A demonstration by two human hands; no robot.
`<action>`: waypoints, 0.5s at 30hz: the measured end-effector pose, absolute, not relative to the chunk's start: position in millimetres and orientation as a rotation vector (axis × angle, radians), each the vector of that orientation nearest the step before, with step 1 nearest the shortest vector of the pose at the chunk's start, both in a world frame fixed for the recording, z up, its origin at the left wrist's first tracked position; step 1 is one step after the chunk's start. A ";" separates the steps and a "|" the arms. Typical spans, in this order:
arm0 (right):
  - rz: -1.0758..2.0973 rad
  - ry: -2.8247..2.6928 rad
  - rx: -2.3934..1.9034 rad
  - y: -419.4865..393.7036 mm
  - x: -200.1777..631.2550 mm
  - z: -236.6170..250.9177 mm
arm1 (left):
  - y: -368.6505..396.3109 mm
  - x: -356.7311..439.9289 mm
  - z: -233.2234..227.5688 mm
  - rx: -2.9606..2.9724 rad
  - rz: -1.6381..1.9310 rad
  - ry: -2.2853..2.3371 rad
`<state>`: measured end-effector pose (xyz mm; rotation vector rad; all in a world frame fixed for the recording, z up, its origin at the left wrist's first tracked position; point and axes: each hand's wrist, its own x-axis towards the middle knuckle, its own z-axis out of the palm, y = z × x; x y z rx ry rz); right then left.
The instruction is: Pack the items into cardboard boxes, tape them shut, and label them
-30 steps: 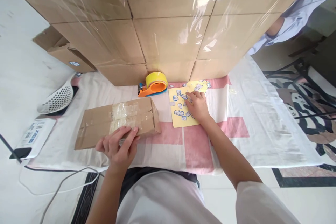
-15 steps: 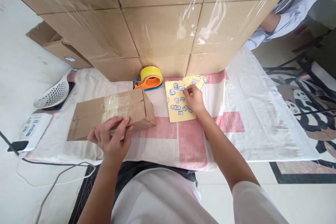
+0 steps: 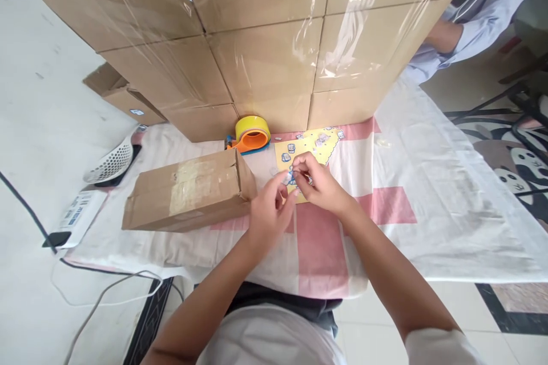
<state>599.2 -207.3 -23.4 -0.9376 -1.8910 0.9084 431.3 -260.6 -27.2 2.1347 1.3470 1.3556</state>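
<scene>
Both hands meet over the yellow sheet (image 3: 299, 151): the right hand (image 3: 322, 183) pinches a small sticker (image 3: 291, 175), and the left hand (image 3: 269, 214) closes its fingertips on it too. It may curl or tear. The box (image 3: 188, 195) lies left of them.

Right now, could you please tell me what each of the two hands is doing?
Left hand: fingers pinched at a small sticker over the yellow sheet.
Right hand: fingers pinched at the same sticker; which hand holds it cannot be told.
</scene>
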 end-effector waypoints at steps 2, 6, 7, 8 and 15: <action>0.896 -1.930 -0.894 -213.1 600.3 -18.3 | -247.0 436.5 -28.9 1.997 1.370 1.376; 1.006 -1.845 -0.828 -215.7 600.1 -14.3 | -238.2 435.0 -36.3 2.050 1.442 1.293; 1.054 -1.796 -0.815 -215.5 599.6 -13.8 | -238.3 434.6 -39.0 2.082 1.478 1.277; 1.106 -1.742 -0.802 -215.3 599.0 -13.3 | -238.6 434.6 -41.7 2.118 1.521 1.261; 1.494 -1.396 -0.713 -212.5 596.0 -12.3 | -238.6 432.8 -52.2 2.314 1.715 1.148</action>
